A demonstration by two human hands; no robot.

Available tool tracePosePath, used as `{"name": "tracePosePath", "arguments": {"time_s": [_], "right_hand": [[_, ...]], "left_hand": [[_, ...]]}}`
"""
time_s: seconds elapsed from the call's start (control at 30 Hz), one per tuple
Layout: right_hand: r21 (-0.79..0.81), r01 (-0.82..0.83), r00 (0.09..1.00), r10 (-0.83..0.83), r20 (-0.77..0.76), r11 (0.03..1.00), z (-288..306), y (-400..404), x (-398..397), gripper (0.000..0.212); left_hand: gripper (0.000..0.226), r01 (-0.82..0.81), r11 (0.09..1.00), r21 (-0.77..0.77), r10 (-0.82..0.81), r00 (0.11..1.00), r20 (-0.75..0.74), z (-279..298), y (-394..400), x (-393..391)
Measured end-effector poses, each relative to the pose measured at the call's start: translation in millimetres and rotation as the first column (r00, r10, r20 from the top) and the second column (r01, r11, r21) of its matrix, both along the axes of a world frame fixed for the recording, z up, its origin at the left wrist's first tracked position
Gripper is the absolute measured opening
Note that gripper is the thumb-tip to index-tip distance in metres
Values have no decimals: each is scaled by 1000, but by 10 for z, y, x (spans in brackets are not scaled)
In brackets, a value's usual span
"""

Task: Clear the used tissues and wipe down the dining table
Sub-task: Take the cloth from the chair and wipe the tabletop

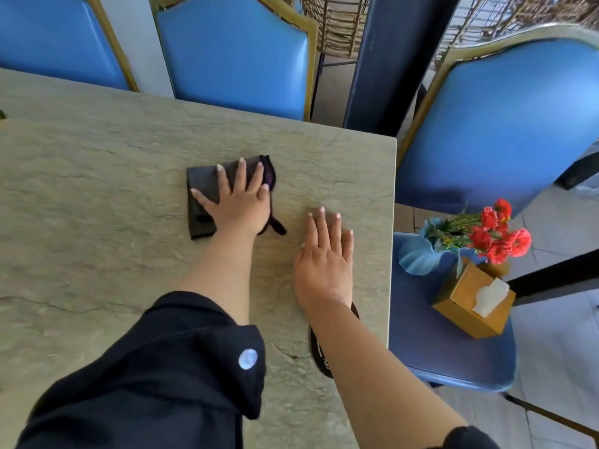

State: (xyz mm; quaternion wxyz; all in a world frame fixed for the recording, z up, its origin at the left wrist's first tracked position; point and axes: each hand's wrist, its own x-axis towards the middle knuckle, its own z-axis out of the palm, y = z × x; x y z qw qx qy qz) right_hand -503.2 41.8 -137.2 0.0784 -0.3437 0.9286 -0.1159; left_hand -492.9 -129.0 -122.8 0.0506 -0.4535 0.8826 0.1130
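The left hand (238,202) lies flat with its fingers spread and straight, pressing down on a dark folded cloth (207,196) that sits on the stone-patterned dining table (97,176). The cloth shows out from under the hand on its far side and to its left, and a dark strap or loose end trails out from beneath the heel of the palm toward the right hand. A rolled-back black sleeve (181,367) with a pale round button covers the left forearm behind the wrist. The right hand (325,254) rests just to the right of the left one and a little nearer the person, palm down on the bare tabletop, fingers straight and close together, holding nothing; it is apart from the cloth. Under the right forearm, behind the wrist, a dark rounded object (319,354) lies on the table, mostly hidden, so what it is cannot be told. To the right of the right hand, past the table edge, a blue chair seat (437,345) carries a wooden tissue box (470,303) with a white tissue sticking out of its top, and beside the box a bunch of red flowers (499,234) in blue wrapping. Beyond both hands, across the table, stand blue padded chairs (233,56) with gold-coloured frames.
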Motion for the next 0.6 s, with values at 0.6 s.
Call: {"name": "tracePosePath", "arguments": {"time_s": [0.6], "right_hand": [[-65, -75, 997, 73, -21, 995, 100, 27, 99, 51]], "left_hand": [[48, 54, 992, -116, -63, 995, -77, -94, 856, 1418]]}}
